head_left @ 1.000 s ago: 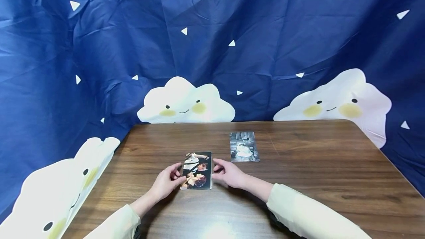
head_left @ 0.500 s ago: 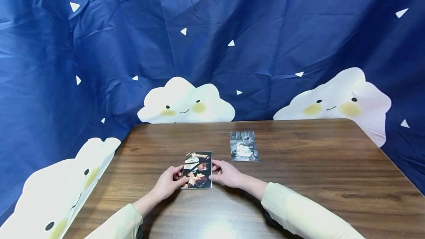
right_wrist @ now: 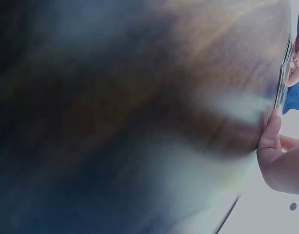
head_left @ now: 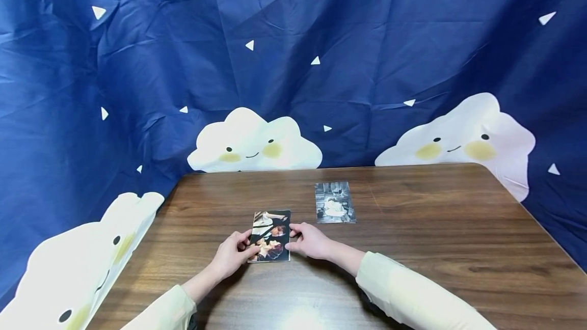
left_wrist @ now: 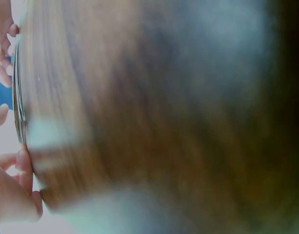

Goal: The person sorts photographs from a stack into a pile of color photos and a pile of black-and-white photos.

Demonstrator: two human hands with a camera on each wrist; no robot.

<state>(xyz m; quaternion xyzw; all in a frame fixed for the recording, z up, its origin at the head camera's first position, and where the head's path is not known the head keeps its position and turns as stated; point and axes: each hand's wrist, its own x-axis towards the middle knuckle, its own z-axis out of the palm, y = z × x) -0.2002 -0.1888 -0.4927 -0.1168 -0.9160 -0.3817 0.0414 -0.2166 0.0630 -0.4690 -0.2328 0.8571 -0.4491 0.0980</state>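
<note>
I see a brown wood-grain counter (head_left: 412, 248) with a dark blue backdrop (head_left: 293, 55) printed with smiling white clouds hung behind it. Near the front, slightly left of centre, my left hand (head_left: 234, 254) and right hand (head_left: 311, 241) hold a stack of colour photographs (head_left: 270, 236) between them. The left hand's fingers curl against the stack's left edge, the thumb on its near corner. The right hand's fingertips pinch the right edge. The stack lies flat on the counter or just above it; I cannot tell which. A single black-and-white photograph (head_left: 335, 202) lies flat farther back and to the right, apart from both hands. Both wrist views are blurred, showing only fingertips (left_wrist: 24, 165) at the stack's thin edge (right_wrist: 284, 73).
</note>
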